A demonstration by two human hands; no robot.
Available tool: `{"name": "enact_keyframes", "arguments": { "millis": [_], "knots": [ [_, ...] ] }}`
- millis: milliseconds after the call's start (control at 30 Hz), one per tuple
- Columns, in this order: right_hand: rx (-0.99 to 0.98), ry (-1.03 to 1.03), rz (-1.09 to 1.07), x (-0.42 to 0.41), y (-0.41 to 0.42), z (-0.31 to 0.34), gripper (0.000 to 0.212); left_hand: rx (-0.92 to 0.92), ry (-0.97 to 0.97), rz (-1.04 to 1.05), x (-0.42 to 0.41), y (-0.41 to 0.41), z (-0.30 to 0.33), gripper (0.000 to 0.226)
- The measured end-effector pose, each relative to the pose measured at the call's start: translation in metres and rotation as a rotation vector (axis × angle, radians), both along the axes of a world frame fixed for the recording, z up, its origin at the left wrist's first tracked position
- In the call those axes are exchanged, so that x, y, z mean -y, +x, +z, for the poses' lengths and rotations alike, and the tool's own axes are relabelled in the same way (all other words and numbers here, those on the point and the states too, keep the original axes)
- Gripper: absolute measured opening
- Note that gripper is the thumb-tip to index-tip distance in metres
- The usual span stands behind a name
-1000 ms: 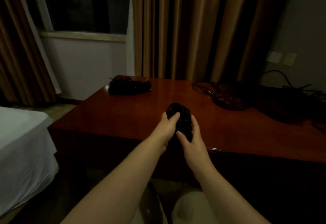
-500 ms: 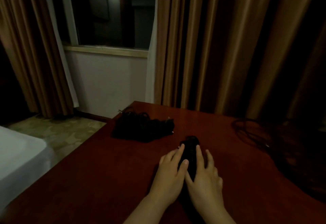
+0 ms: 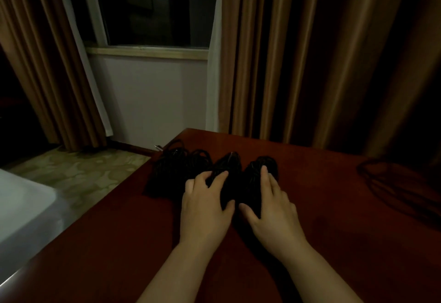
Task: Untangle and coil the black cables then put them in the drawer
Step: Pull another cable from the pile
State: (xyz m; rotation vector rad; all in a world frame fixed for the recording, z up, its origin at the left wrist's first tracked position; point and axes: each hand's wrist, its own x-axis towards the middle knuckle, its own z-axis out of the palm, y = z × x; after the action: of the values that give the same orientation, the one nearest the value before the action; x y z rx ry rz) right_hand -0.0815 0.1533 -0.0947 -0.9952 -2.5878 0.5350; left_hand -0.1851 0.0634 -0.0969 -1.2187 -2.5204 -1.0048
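Note:
Several coiled black cables lie in a row near the far left corner of the red-brown table [image 3: 334,219]. My left hand [image 3: 205,209] rests on the middle coil [image 3: 229,161], fingers spread over its top. My right hand [image 3: 269,207] lies flat on the right coil [image 3: 265,163], fingers fairly straight, thumb against its near left side. A bigger heap of coiled cable [image 3: 176,166] sits just left of them, by the table's edge. A loose tangle of black cable [image 3: 393,183] lies at the right. No drawer is in view.
Brown curtains [image 3: 298,63] hang right behind the table, with a dark window [image 3: 162,9] to the left. A white bed [image 3: 21,212] stands at the lower left beyond the table's left edge. Patterned floor [image 3: 83,171] shows between them.
Both hands have pushed the coil forward across the table to the heap at the far left corner. The camera has moved closer and turned left.

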Motion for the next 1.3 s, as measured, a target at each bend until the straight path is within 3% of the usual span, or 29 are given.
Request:
{"name": "enact_keyframes", "arguments": {
  "millis": [233, 433, 600, 700, 800, 867, 967, 1000, 1100, 1233, 1300],
  "knots": [
    [-0.002, -0.051, 0.149, -0.007, 0.000, -0.001, 0.076, 0.138, 0.121, 0.028, 0.004, -0.002, 0.005, 0.072],
    [-0.051, -0.116, 0.132, 0.000, 0.003, 0.002, 0.072, -0.053, 0.115, 0.121, 0.005, -0.007, 0.002, 0.060],
    [-0.153, -0.120, -0.096, -0.007, 0.029, 0.005, 0.056, -0.179, 0.286, -0.045, 0.004, 0.028, 0.007, 0.048],
    [-0.157, -0.032, -0.219, -0.017, 0.070, 0.007, 0.050, -0.222, 0.219, -0.234, -0.002, 0.052, -0.001, 0.061],
    [-0.149, 0.116, -0.407, -0.032, 0.127, 0.012, 0.048, -0.285, 0.200, -0.374, -0.007, 0.071, -0.006, 0.058],
    [-0.065, 0.205, -0.567, -0.046, 0.168, 0.012, 0.052, -0.322, 0.214, -0.423, -0.009, 0.077, -0.009, 0.056],
    [0.183, 0.135, -0.726, -0.062, 0.214, 0.008, 0.057, -0.335, 0.211, -0.447, -0.013, 0.089, -0.009, 0.048],
    [0.222, 0.100, -0.721, -0.064, 0.222, 0.007, 0.055, -0.317, 0.200, -0.461, -0.015, 0.094, -0.010, 0.048],
    [0.171, 0.085, -0.592, -0.060, 0.232, 0.005, 0.041, -0.176, 0.141, -0.530, -0.020, 0.119, -0.012, 0.080],
    [0.048, 0.084, -0.492, -0.051, 0.244, 0.006, 0.005, -0.145, 0.013, -0.654, -0.032, 0.162, -0.003, 0.079],
    [0.047, 0.063, -0.474, -0.047, 0.249, 0.008, 0.010, -0.070, 0.004, -0.623, -0.040, 0.178, -0.001, 0.066]
  ]
}}
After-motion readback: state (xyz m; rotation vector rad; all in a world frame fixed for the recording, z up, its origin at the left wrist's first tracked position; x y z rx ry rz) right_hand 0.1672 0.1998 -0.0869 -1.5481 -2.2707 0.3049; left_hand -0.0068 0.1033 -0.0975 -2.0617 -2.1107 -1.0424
